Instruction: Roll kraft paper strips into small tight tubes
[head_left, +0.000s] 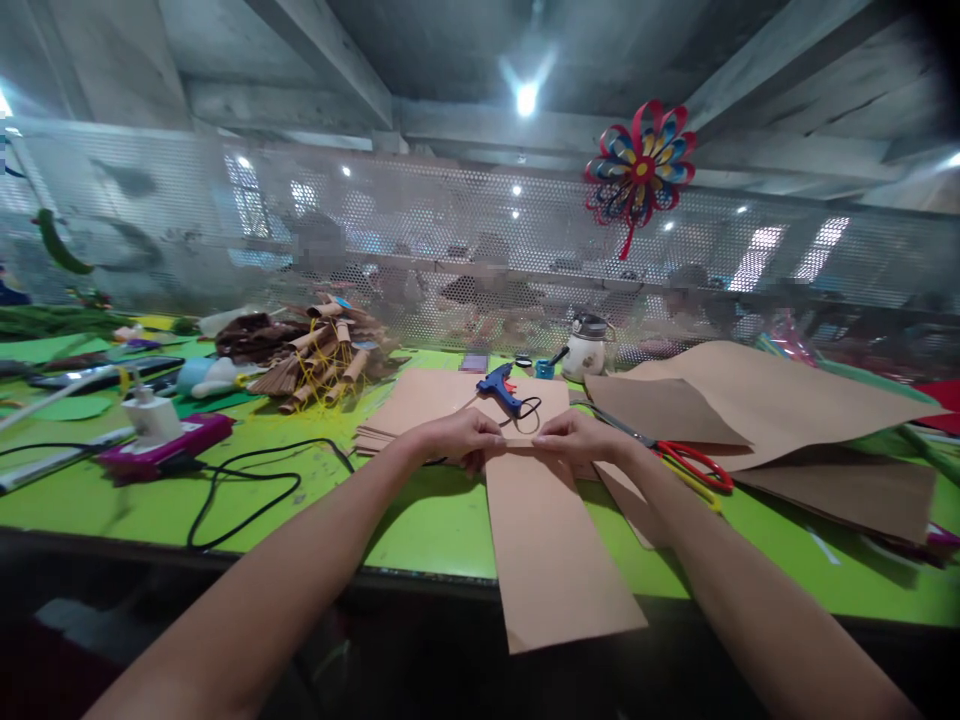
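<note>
A long strip of brown kraft paper (551, 545) lies lengthwise on the green table (427, 520), its near end hanging over the front edge. My left hand (459, 437) pinches the strip's far left corner. My right hand (574, 437) pinches the far right corner. Both hands' fingers are closed on the paper's far edge. Just behind them rests a blue glue gun (501, 388) on a stack of brown paper sheets (420, 405).
Red-handled scissors (686, 460) lie right of my right hand on large brown sheets (780, 410). A pile of rolled paper tubes (319, 365), a pink power strip (161, 450) and black cables (247, 490) sit at left. A white jar (586, 350) stands behind; a perforated screen (450, 250) carries a paper flower (640, 170).
</note>
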